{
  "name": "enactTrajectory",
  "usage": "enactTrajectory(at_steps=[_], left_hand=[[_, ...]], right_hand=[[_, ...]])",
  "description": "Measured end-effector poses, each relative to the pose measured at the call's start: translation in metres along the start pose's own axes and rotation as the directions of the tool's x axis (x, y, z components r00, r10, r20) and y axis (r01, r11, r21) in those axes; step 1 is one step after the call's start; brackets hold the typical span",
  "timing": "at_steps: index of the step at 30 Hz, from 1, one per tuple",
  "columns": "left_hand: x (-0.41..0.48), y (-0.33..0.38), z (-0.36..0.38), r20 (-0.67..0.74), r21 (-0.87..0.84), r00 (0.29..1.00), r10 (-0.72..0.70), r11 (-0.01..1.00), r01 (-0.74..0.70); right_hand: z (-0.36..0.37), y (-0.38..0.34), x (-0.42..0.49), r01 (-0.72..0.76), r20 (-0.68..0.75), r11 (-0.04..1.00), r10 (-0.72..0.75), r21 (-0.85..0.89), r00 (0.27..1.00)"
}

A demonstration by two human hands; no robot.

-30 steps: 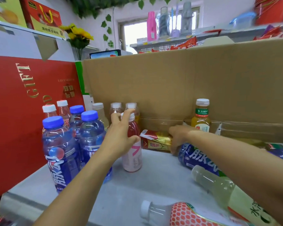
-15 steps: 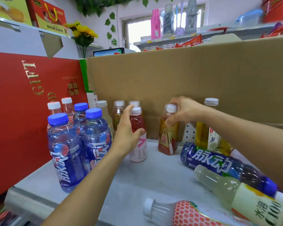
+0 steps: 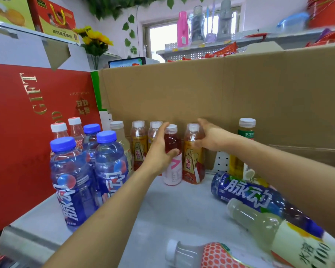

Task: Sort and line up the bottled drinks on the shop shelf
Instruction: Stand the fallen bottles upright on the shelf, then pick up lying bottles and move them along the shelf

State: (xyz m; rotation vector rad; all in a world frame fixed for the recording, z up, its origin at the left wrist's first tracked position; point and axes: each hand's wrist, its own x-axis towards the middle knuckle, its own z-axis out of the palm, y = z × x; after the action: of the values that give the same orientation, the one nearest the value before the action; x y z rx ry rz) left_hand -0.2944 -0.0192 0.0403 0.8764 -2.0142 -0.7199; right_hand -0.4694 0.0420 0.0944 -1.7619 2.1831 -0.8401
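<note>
My left hand (image 3: pixel 160 151) grips a pink-labelled bottle of red drink (image 3: pixel 173 167) that stands upright on the grey shelf (image 3: pixel 172 209). Right beside it stands an amber energy-drink bottle (image 3: pixel 192 163), and my right hand (image 3: pixel 209 136) holds its upper part. Two more amber bottles (image 3: pixel 138 144) stand behind my left hand. Blue-capped bottles (image 3: pixel 72 180) stand in a group at the left. A blue bottle (image 3: pixel 246 190), a pale lemon bottle (image 3: pixel 275 231) and a red-patterned bottle (image 3: pixel 201 255) lie on their sides at the right and front.
A red gift box (image 3: pixel 27 132) walls the shelf's left side. A tall cardboard panel (image 3: pixel 220 89) closes the back. A yellow tea bottle (image 3: pixel 244 136) stands at the back right. The shelf's front edge (image 3: pixel 27 240) runs at the lower left.
My right hand lifted the amber bottle from lying on the shelf, stood it up, and moved it left until it stands beside the pink-labelled bottle. My left hand stayed on that bottle.
</note>
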Motion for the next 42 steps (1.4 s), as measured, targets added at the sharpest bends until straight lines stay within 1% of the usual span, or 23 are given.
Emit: enactTrajectory(at_steps=[3,6,9,10,12,13,15,17,19,22,23,25,26,27,28,30,31,33,35,37,38,40,42], left_hand=[[-0.019,0.006,0.002,-0.033,0.134,0.996,0.078,0.988,-0.073],[-0.051,0.017,0.009,0.066,0.190,0.982,0.180,0.963,-0.189],[-0.080,0.029,0.009,0.227,0.118,0.964,0.136,0.979,-0.165],[-0.090,0.031,0.006,0.311,0.060,0.943,0.116,0.988,-0.141],[-0.111,0.029,-0.002,0.472,-0.058,0.874,0.115,0.993,-0.099],[-0.121,0.026,-0.005,0.523,-0.094,0.843,0.122,0.992,-0.085],[-0.137,0.020,-0.010,0.561,-0.129,0.819,0.121,0.990,-0.058],[-0.147,0.019,-0.012,0.576,-0.129,0.811,0.101,0.991,-0.032],[-0.155,0.020,-0.013,0.592,-0.118,0.799,0.104,0.992,-0.042],[-0.162,0.016,-0.015,0.588,-0.073,0.802,0.102,0.995,-0.074],[-0.164,0.014,-0.017,0.591,-0.078,0.803,0.077,0.996,-0.038],[-0.168,0.011,-0.019,0.579,-0.163,0.815,0.000,0.980,0.116],[-0.171,0.011,-0.020,0.535,-0.248,0.844,-0.042,0.947,0.204],[-0.173,0.013,-0.019,0.470,-0.361,0.878,-0.092,0.888,0.286],[-0.175,0.016,-0.018,0.410,-0.489,0.902,-0.133,0.803,0.341],[-0.178,0.026,-0.012,0.371,-0.677,0.917,-0.144,0.634,0.374],[-0.179,0.034,-0.009,0.374,-0.727,0.919,-0.124,0.577,0.373],[-0.179,0.047,-0.003,0.344,-0.770,0.933,-0.106,0.537,0.345],[-0.173,0.058,-0.002,0.263,-0.761,0.957,-0.119,0.585,0.282],[-0.163,0.066,-0.006,0.183,-0.710,0.978,-0.097,0.676,0.200],[-0.157,0.070,-0.009,0.150,-0.677,0.986,-0.066,0.721,0.151],[-0.145,0.076,-0.016,0.108,-0.590,0.994,0.003,0.805,0.062],[-0.133,0.079,-0.024,0.098,-0.481,0.992,0.077,0.876,-0.020]], right_hand=[[-0.017,0.006,-0.041,0.068,0.024,0.998,-0.068,-0.004,0.997],[-0.033,0.017,-0.091,0.119,0.111,0.990,-0.111,-0.070,0.988],[-0.041,0.029,-0.137,0.100,0.184,0.981,-0.069,-0.164,0.981],[-0.042,0.033,-0.152,0.099,0.199,0.980,-0.063,-0.175,0.978],[-0.042,0.037,-0.184,0.111,0.204,0.979,-0.075,-0.170,0.976],[-0.040,0.037,-0.200,0.116,0.198,0.981,-0.083,-0.159,0.977],[-0.032,0.033,-0.228,0.118,0.201,0.983,-0.088,-0.141,0.976],[-0.019,0.028,-0.248,0.104,0.271,0.984,-0.062,-0.144,0.961],[-0.005,0.028,-0.260,0.117,0.329,0.966,-0.036,-0.230,0.944],[0.012,0.027,-0.272,0.094,0.272,0.934,0.003,-0.345,0.962],[0.016,0.025,-0.276,0.075,0.237,0.933,0.012,-0.353,0.972],[0.024,0.021,-0.283,0.052,0.151,0.930,0.004,-0.364,0.989],[0.028,0.019,-0.285,0.056,0.094,0.927,-0.023,-0.371,0.995],[0.033,0.017,-0.286,0.061,0.032,0.931,-0.053,-0.361,0.998],[0.039,0.014,-0.287,0.061,-0.037,0.945,-0.077,-0.322,0.996],[0.054,0.004,-0.283,0.062,-0.176,0.981,-0.095,-0.184,0.980],[0.063,-0.002,-0.280,0.073,-0.231,0.991,-0.098,-0.114,0.968],[0.076,-0.010,-0.273,0.090,-0.299,0.996,-0.086,0.000,0.950],[0.082,-0.010,-0.270,0.101,-0.318,0.990,-0.066,0.095,0.946],[0.075,-0.001,-0.272,0.087,-0.332,0.988,-0.041,0.124,0.943],[0.068,0.007,-0.273,0.052,-0.362,0.996,-0.022,0.075,0.932],[0.048,0.030,-0.276,-0.084,-0.427,0.990,0.026,-0.117,0.904],[0.031,0.054,-0.277,-0.261,-0.407,0.899,0.104,-0.352,0.907]])
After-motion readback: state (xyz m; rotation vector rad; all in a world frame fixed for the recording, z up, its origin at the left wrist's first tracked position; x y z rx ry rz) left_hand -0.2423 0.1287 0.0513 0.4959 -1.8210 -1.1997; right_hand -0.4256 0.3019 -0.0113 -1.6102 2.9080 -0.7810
